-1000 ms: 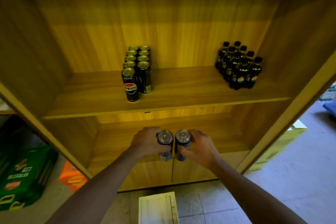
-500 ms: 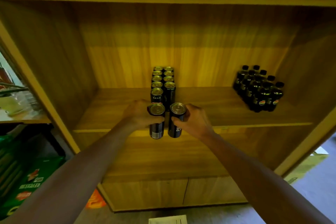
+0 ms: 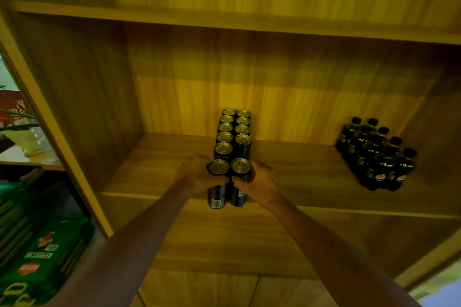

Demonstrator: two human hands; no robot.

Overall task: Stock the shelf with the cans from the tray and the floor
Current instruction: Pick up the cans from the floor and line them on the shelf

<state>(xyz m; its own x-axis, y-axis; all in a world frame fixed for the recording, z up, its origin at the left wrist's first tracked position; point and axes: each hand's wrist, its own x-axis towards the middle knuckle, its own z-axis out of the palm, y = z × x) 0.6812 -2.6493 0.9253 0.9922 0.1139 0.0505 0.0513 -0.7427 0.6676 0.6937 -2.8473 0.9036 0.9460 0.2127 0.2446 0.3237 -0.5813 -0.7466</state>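
1. Left hand has its fingers curled round one black can. Right hand is wrapped round a second can the same way.
2. Both cans are upright and side by side, pretty much touching, right at the front edge of the shelf. Can't tell if they're actually resting on it.
3. Straight behind them there's a double row of cans running to the back wall.
4. A pack of dark bottles sits well off to the right on the same shelf.
5. Green cartons are stacked down at the lower left, outside the cabinet.
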